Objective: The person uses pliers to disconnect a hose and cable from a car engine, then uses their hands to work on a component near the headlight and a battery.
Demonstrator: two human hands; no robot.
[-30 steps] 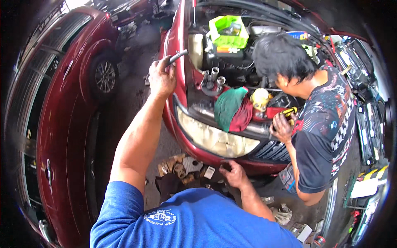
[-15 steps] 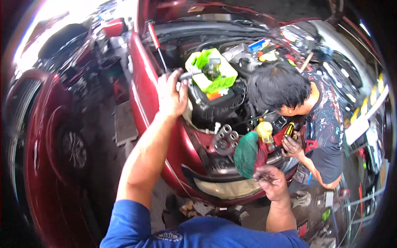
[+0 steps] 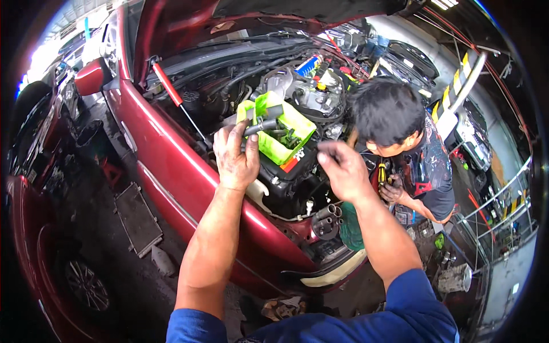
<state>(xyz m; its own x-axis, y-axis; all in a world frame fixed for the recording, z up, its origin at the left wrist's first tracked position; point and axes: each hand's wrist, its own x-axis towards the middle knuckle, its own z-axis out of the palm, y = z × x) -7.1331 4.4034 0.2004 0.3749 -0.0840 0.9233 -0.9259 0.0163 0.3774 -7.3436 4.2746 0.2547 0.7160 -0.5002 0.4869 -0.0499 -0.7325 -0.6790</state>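
Note:
My left hand (image 3: 235, 157) is closed around the near end of a short dark grey tube (image 3: 260, 127), held slanting over a lime green plastic basket (image 3: 306, 137). Another dark grey piece and small dark metal parts lie in the basket, which rests on a black box in the engine bay. Right of the basket, my right hand (image 3: 347, 174) hangs above the engine bay. Its fingers are bent and smeared by motion, and I see nothing in them. Below that hand stands a cluster of dark metal cylinders (image 3: 326, 222), beside a green cloth (image 3: 352, 228) partly hidden by my forearm.
A co-worker (image 3: 394, 126) leans over the right side, a hand at a yellow-and-black handled tool (image 3: 382, 171). A red strut (image 3: 167, 84) rises toward the raised hood (image 3: 171, 28). A blue spray can (image 3: 309, 66) lies on the engine. A flat radiator-like panel (image 3: 137, 220) lies on the floor.
My right hand has risen from beside the green cloth to near the basket. My left hand still holds the tube, now over the basket. The view has shifted.

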